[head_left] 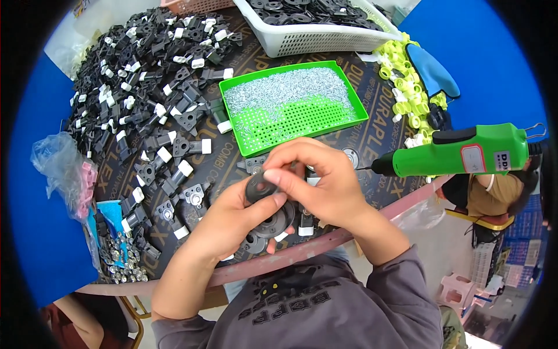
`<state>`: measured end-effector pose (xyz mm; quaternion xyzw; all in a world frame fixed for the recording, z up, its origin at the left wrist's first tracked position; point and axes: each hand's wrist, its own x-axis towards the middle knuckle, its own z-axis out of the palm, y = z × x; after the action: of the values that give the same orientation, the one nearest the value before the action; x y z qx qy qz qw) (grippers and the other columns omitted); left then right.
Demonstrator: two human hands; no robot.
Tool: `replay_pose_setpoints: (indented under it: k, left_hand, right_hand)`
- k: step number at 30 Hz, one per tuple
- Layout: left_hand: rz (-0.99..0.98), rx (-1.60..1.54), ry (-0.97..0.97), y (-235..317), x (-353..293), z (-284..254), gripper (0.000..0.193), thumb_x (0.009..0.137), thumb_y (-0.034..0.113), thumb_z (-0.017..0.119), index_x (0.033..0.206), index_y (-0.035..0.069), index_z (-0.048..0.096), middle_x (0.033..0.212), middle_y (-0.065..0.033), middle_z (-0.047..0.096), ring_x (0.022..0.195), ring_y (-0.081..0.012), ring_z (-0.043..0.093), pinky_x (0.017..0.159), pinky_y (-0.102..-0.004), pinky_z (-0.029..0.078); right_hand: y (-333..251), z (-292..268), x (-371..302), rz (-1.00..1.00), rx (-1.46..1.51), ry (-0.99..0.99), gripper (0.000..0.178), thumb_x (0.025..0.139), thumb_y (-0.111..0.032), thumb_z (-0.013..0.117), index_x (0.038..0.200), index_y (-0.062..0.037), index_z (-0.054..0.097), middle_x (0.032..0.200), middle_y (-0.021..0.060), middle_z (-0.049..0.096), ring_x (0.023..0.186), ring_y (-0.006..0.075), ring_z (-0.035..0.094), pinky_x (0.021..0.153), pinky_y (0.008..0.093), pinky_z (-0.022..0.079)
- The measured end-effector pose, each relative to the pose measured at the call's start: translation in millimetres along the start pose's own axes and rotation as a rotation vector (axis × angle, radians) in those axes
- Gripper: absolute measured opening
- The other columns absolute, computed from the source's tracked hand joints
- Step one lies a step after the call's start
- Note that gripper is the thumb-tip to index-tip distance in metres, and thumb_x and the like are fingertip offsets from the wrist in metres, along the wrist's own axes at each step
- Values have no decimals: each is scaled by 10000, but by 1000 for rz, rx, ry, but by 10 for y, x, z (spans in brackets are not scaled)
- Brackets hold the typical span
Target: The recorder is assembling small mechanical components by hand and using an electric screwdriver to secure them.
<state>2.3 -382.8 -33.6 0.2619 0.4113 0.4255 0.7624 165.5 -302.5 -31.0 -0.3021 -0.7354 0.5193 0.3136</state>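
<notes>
Here, above the near middle of the tabletop [228,152], the left hand [232,216] has its grip closed around a dark round-ended plastic part [259,189]. The part's visible rounded end faces left; fingers cover the rest, so its long axis is unclear. The right hand [319,185] curls against it, thumb touching; whether that grip holds anything is hidden, so I cannot tell.

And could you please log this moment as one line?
left hand: holding dark round part | right hand: touching same part | beyond: green perforated tray holding silver metal screws | right: green electric screwdriver
</notes>
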Motion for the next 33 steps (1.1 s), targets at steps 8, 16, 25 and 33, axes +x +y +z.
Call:
replay_pose_setpoints:
  k: [8, 16, 25, 33]
  left_hand:
    - [71, 54, -10, 21, -40, -37, 297, 1000, 117, 525, 1273, 1, 504, 1020, -108, 672, 725, -123, 636, 479, -250, 528]
    - [140, 284, 118, 11, -49, -21, 133, 971, 134, 598, 917, 13, 594, 806, -25, 637, 621, -74, 596, 426, -231, 476]
    - [208, 227, 180, -44, -54, 54, 148, 947, 142, 644, 882, 15, 605, 739, 6, 590, 582, -51, 563, 430, -223, 472]
    - [99, 406, 97, -56, -132, 93, 184, 902, 172, 711, 858, 23, 612, 707, 20, 571, 529, -40, 558, 445, -208, 429]
  right_hand:
    - [98, -66, -89, 7, 168, 207, 134, 884, 27, 670, 1017, 40, 664, 931, 45, 670, 850, 107, 638, 730, 235, 525]
    - [-24, -87, -29, -388, -396, 146, 296, 741, -25, 774, 1032, -58, 727, 943, 82, 681, 865, 223, 660, 733, 313, 520]
    - [-171, -96, -312, -411, -677, 104, 535, 641, -32, 812, 1156, -61, 669, 1159, 83, 625, 989, 268, 619, 838, 352, 497]
    - [-195, -193, -481, -291, -564, -53, 537, 634, -28, 811, 1153, -30, 671, 1226, 104, 629, 1047, 280, 626, 876, 357, 509]
